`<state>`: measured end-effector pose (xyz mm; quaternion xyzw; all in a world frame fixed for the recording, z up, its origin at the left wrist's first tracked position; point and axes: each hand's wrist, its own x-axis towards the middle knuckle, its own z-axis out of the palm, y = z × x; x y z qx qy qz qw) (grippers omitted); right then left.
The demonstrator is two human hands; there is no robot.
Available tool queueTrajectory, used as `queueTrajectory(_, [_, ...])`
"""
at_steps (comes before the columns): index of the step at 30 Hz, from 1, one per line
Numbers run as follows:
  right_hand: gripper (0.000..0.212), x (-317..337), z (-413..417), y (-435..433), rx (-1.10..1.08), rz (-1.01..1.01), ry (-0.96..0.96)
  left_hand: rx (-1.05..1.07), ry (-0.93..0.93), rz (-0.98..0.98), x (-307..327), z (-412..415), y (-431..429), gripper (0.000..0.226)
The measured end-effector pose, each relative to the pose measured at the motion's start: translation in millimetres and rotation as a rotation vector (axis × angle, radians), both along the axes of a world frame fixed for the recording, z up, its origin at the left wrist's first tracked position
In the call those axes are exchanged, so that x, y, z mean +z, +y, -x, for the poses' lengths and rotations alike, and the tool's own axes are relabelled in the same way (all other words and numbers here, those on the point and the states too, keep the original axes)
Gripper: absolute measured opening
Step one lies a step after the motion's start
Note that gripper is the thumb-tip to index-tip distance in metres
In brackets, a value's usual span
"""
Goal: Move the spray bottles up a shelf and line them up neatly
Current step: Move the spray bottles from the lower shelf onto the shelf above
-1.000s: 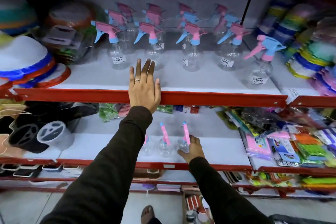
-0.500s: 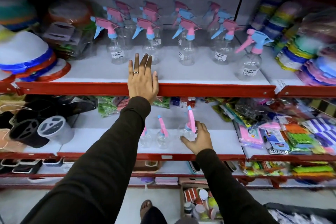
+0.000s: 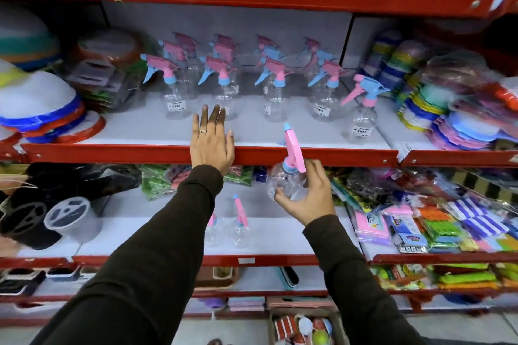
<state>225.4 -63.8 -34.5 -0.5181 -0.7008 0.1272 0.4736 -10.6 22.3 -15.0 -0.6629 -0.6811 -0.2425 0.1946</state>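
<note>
The left hand (image 3: 212, 145) lies flat on the front of the upper shelf (image 3: 157, 131), fingers spread and pointing toward the back, palm over the red front lip (image 3: 112, 152); it grips nothing. A ring sits on one of its fingers.

The right hand (image 3: 305, 199) is lower and to the right of it, curled around the clear round body of a spray bottle (image 3: 288, 176). Thumb and fingers clasp the bottle from below and the side. The bottle hangs in the air in front of the red lip, its pink trigger head with a blue tip rising above the lip's edge.

Beyond the left hand's fingertips, rows of spray bottles (image 3: 224, 84) with pink and blue heads stand upright on the upper shelf. One more bottle with a blue head (image 3: 363, 117) stands apart, up and to the right of the right hand, nearer the shelf front than the rows.

Below the left forearm, on the lower shelf (image 3: 280, 235), two small bottles (image 3: 241, 227) stand just beside each other, one partly hidden by the dark sleeve (image 3: 179, 232).
</note>
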Motion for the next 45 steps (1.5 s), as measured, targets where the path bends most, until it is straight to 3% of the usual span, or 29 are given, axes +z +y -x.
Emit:
queueTrajectory(8, [0.053,61.1,6.0,39.5,-0.03,-0.125,0.088,-0.023,-0.024,-0.047,-0.7,0.6,1.2,0.061])
queueTrajectory(13, [0.057,83.5,10.3,75.8,-0.071,-0.058,0.099,-0.029,-0.03,-0.073,-0.8,0.2,1.5,0.061])
queueTrajectory(21, [0.057,73.4,13.7,115.8,-0.065,0.108,-0.059,-0.027,-0.019,-0.077,-1.4,1.2,2.1,0.059])
queueTrajectory(28, [0.066,67.1,16.3,116.6,-0.059,0.133,-0.058,-0.021,-0.014,-0.069,-2.6,1.8,3.7,0.059])
queueTrajectory(32, [0.082,68.3,24.0,114.2,-0.138,0.1,0.047,-0.023,-0.017,-0.073,-2.7,1.8,3.6,0.059])
queueTrajectory(39, [0.058,66.5,30.9,118.0,-0.177,0.095,0.149,-0.027,-0.025,-0.072,-1.4,1.5,2.7,0.06])
queueTrajectory(45, [0.073,63.9,28.7,118.9,-0.054,0.161,0.173,-0.025,-0.028,-0.069,-1.4,1.7,2.7,0.06])
